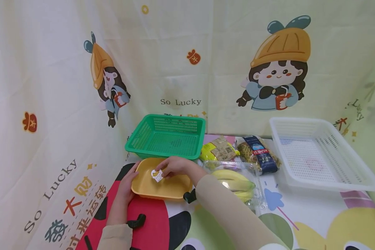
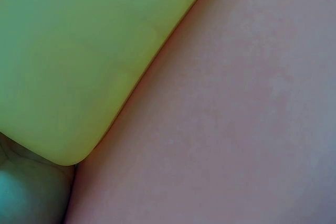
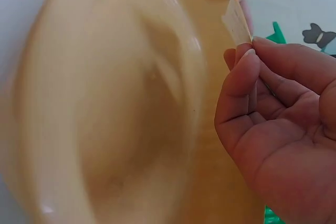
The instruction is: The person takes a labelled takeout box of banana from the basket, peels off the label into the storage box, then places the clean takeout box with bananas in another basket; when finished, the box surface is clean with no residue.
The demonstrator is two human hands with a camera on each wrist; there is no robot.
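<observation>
Two bare hands meet at an orange plastic basin (image 1: 176,189) in the head view: the right hand (image 1: 174,166) pinches a banana-printed label (image 1: 157,175) over its interior, while the left hand (image 1: 127,185) lies along its left side; whether those fingers curl round it I cannot tell. A green slotted basket (image 1: 165,153) stands behind; a clear clamshell (image 1: 263,197) of bananas (image 1: 234,176) sits to the right. The left wrist view shows the basin's smooth surface beside skin, without fingertips. In the right wrist view, thumb and finger grip the label's edge, leaving it tilted. Such a slight hold could let it slip or bend; weak bracing could let the basin slide, setting the label crooked.
</observation>
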